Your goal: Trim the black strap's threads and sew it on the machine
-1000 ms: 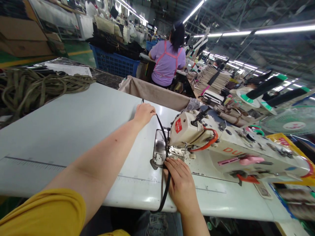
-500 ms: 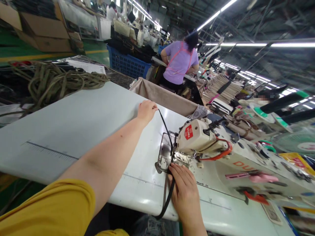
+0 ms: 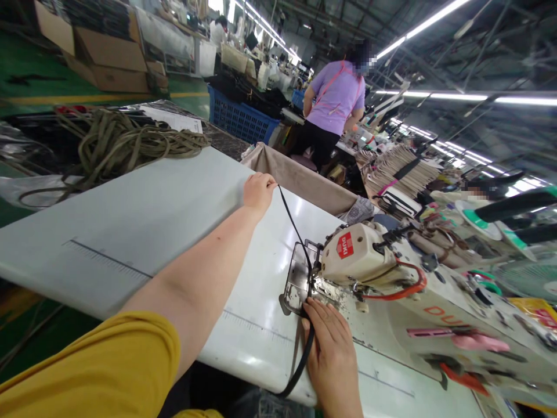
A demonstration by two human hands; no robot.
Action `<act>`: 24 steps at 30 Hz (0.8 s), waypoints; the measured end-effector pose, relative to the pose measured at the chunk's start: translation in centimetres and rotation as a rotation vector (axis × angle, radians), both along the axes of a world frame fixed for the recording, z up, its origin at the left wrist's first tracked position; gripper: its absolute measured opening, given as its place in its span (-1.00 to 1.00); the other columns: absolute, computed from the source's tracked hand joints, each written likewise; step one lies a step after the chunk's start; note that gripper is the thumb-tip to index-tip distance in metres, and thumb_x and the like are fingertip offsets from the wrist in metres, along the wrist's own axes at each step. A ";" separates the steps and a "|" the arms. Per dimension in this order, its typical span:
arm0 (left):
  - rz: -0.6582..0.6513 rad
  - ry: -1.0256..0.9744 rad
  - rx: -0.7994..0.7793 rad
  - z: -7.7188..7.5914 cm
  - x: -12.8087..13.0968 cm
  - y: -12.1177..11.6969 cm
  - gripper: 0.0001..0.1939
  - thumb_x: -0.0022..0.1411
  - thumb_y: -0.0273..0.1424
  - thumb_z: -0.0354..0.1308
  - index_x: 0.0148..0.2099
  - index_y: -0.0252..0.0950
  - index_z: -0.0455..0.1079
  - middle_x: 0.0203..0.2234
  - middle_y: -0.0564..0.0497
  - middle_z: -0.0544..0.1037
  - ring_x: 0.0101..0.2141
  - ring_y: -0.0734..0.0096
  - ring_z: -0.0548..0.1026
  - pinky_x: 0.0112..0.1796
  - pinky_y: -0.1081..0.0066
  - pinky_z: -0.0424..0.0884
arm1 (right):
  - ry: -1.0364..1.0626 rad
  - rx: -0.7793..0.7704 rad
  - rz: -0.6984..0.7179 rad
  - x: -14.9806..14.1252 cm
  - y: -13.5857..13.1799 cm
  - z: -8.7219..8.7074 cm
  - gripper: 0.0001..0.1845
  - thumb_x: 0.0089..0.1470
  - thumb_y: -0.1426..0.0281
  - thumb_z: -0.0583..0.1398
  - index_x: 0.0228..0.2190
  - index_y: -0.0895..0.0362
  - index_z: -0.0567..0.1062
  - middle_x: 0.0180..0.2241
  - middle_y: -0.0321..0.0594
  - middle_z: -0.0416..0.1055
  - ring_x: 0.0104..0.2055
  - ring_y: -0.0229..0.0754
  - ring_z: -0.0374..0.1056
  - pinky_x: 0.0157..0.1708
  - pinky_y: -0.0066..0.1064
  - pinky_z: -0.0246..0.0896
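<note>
A narrow black strap (image 3: 295, 229) runs from my left hand, under the needle area of the sewing machine (image 3: 352, 249), and down over the table's front edge. My left hand (image 3: 259, 193) pinches its far end beyond the machine, arm stretched out. My right hand (image 3: 329, 339) lies beside the metal plate (image 3: 297, 273), in front of the needle. Its thumb and fingers hold the strap against the table. Below that hand the strap curves and hangs off the edge. The machine's head hides part of the strap at the needle.
A tangled heap of olive cord (image 3: 130, 139) lies at the table's left back corner. Behind the table hangs a beige cloth bin (image 3: 300, 174). A co-worker (image 3: 335, 96) in a purple shirt stands beyond it, near a blue crate (image 3: 241, 116). Thread cones (image 3: 505, 209) stand at right.
The camera view has shifted, so the scene sits slightly to the right. Both hands keep their hold on the strap. The co-worker stands more upright.
</note>
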State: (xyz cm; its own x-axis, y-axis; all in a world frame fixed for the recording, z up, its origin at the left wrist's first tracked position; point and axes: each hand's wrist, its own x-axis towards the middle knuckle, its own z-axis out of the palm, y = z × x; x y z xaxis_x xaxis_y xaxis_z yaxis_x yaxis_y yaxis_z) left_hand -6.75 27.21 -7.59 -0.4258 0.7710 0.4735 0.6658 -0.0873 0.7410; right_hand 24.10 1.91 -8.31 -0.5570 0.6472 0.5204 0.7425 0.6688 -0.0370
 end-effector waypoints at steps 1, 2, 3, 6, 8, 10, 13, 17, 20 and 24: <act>0.013 -0.012 0.012 0.0 -0.1 0.1 -0.91 0.35 -0.40 0.24 -0.24 -0.19 0.57 -0.24 -0.07 0.60 -0.10 0.15 0.48 0.04 0.21 0.29 | 0.001 0.002 0.001 0.0 0.0 0.0 -0.72 0.40 0.38 0.17 0.08 0.12 0.53 0.07 -0.06 0.58 0.12 0.00 0.50 0.21 0.00 0.33; 0.025 -0.028 0.021 -0.1 -0.2 0.2 -0.89 0.35 -0.41 0.23 -0.24 -0.19 0.58 -0.25 -0.08 0.59 -0.10 0.15 0.48 0.04 0.21 0.30 | 0.001 0.001 0.001 0.0 0.0 0.1 -0.72 0.39 0.38 0.18 0.08 0.12 0.52 0.07 -0.06 0.58 0.12 0.00 0.50 0.21 0.00 0.33; 0.039 -0.050 0.028 -0.1 -0.4 0.3 -0.87 0.35 -0.42 0.21 -0.24 -0.19 0.59 -0.25 -0.08 0.59 -0.10 0.15 0.48 0.04 0.22 0.30 | 0.002 0.000 0.002 0.0 0.0 0.1 -0.72 0.39 0.38 0.18 0.08 0.12 0.53 0.07 -0.06 0.58 0.11 0.00 0.50 0.21 0.01 0.33; 0.093 -0.119 0.034 -0.2 -0.8 0.5 -0.86 0.34 -0.44 0.20 -0.24 -0.21 0.60 -0.26 -0.09 0.58 -0.08 0.14 0.47 0.04 0.22 0.31 | 0.009 -0.007 -0.003 0.0 0.0 0.2 -0.72 0.39 0.39 0.18 0.08 0.11 0.53 0.06 -0.06 0.59 0.12 0.01 0.50 0.21 0.02 0.34; 0.130 -0.147 0.036 -0.2 -1.0 0.5 -0.87 0.34 -0.44 0.20 -0.24 -0.22 0.59 -0.26 -0.10 0.56 -0.07 0.14 0.47 0.05 0.21 0.31 | 0.014 -0.006 -0.008 -0.1 -0.1 0.3 -0.72 0.39 0.39 0.18 0.07 0.10 0.54 0.06 -0.07 0.59 0.11 0.01 0.50 0.20 0.01 0.35; 0.174 -0.166 0.049 -0.1 -1.3 0.4 -0.88 0.33 -0.45 0.22 -0.25 -0.23 0.59 -0.26 -0.10 0.54 -0.05 0.13 0.46 0.09 0.19 0.29 | 0.012 -0.005 -0.012 -0.1 -0.1 0.3 -0.72 0.39 0.38 0.18 0.07 0.11 0.54 0.06 -0.07 0.59 0.11 0.01 0.51 0.20 0.01 0.36; 0.291 -0.218 0.082 0.0 -1.7 0.3 -0.92 0.29 -0.43 0.27 -0.27 -0.22 0.59 -0.24 -0.12 0.50 0.01 0.08 0.42 0.16 0.14 0.24 | 0.006 -0.010 -0.012 0.0 -0.1 0.2 -0.72 0.39 0.37 0.18 0.08 0.10 0.53 0.06 -0.07 0.59 0.12 0.01 0.50 0.20 0.01 0.35; 0.365 -0.380 0.111 0.1 -2.3 0.5 -0.96 0.26 -0.42 0.30 -0.28 -0.21 0.58 -0.31 -0.09 0.45 0.00 0.06 0.41 0.16 0.14 0.25 | 0.004 -0.004 -0.011 0.2 -0.1 0.0 -0.70 0.39 0.37 0.18 0.09 0.10 0.53 0.07 -0.07 0.59 0.12 0.02 0.51 0.20 0.03 0.36; 0.369 -0.496 0.118 -0.2 -3.0 0.9 -0.94 0.28 -0.45 0.24 -0.25 -0.22 0.55 -0.40 -0.03 0.43 -0.12 0.13 0.46 0.02 0.22 0.35 | 0.004 -0.005 -0.021 0.3 -0.1 -0.2 -0.69 0.38 0.37 0.19 0.10 0.09 0.53 0.08 -0.06 0.58 0.12 0.03 0.51 0.20 0.05 0.37; 0.370 -0.565 0.123 -0.7 -3.8 1.5 -0.87 0.35 -0.45 0.10 -0.20 -0.23 0.49 -0.40 0.01 0.47 -0.26 0.26 0.48 -0.13 0.31 0.40 | 0.006 -0.013 -0.026 0.3 -0.1 -0.1 -0.69 0.38 0.36 0.18 0.10 0.07 0.55 0.07 -0.05 0.59 0.11 0.03 0.52 0.21 0.05 0.39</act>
